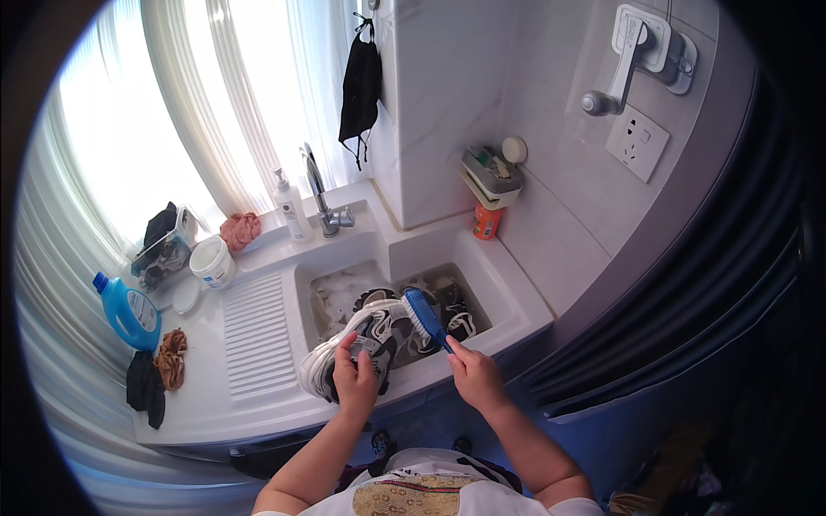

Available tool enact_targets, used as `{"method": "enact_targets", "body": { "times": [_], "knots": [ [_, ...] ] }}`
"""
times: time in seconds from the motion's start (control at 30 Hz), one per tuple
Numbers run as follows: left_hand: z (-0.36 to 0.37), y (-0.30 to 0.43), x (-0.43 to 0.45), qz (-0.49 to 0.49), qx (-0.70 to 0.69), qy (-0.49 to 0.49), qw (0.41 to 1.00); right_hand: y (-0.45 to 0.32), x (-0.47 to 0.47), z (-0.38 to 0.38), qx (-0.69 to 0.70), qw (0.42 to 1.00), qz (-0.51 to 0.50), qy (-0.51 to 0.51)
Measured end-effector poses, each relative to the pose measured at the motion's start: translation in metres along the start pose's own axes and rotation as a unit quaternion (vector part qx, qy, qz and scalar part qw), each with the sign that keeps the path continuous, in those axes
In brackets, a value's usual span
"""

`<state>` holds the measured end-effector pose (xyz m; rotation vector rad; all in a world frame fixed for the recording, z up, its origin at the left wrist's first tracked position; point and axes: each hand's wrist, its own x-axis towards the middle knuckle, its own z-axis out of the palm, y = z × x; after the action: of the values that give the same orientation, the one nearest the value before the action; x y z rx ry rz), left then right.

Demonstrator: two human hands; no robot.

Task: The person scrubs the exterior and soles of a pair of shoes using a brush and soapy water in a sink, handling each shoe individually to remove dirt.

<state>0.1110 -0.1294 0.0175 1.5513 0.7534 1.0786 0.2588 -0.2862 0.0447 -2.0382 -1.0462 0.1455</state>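
A white, grey and black sneaker (381, 326) is tilted over the front left part of the sink (503, 319). My left hand (355, 380) grips it near the heel end, thumb and fingers apart across its opening. In my right hand (476, 377) is the handle of a blue scrubbing brush (423, 313), whose white bristles face the toe of the sneaker. Whether the bristles touch it I cannot tell. Below, cloudy, foamy water (339, 290) stands in the basin, and dark footwear with pale trim (459, 320) lies partly under it on the right.
Behind the basin rise a chrome faucet (328, 216) and a white pump bottle (292, 209). Left of the ribbed drainboard (255, 335) are a white tub (213, 261), a blue detergent bottle (129, 313) and crumpled brown cloth (171, 360). An orange container (486, 221) occupies the back right corner.
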Motion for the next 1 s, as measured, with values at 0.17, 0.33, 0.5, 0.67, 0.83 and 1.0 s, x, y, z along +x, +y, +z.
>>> {"method": "enact_targets", "body": {
  "times": [0.17, 0.33, 0.5, 0.67, 0.83, 1.0],
  "knots": [
    [0.003, 0.025, 0.021, -0.171, -0.215, 0.040, 0.961, -0.009, 0.006, -0.002, 0.013, 1.000, -0.003, 0.028],
    [0.001, 0.015, 0.036, -0.235, -0.290, 0.065, 0.925, -0.035, 0.000, -0.009, 0.030, 0.999, 0.015, -0.039],
    [-0.003, -0.001, 0.041, -0.249, -0.352, 0.109, 0.896, -0.044, -0.025, 0.001, 0.084, 0.990, -0.061, -0.095],
    [-0.003, 0.017, 0.043, -0.249, -0.386, 0.100, 0.883, -0.040, -0.025, 0.008, 0.035, 0.997, -0.048, -0.048],
    [-0.007, 0.046, 0.052, -0.285, -0.431, 0.123, 0.847, -0.043, -0.020, 0.008, 0.041, 0.997, -0.056, -0.019],
    [-0.024, 0.046, 0.064, -0.352, -0.502, 0.068, 0.787, -0.048, -0.015, 0.001, 0.031, 0.998, -0.027, -0.038]
  ]
}}
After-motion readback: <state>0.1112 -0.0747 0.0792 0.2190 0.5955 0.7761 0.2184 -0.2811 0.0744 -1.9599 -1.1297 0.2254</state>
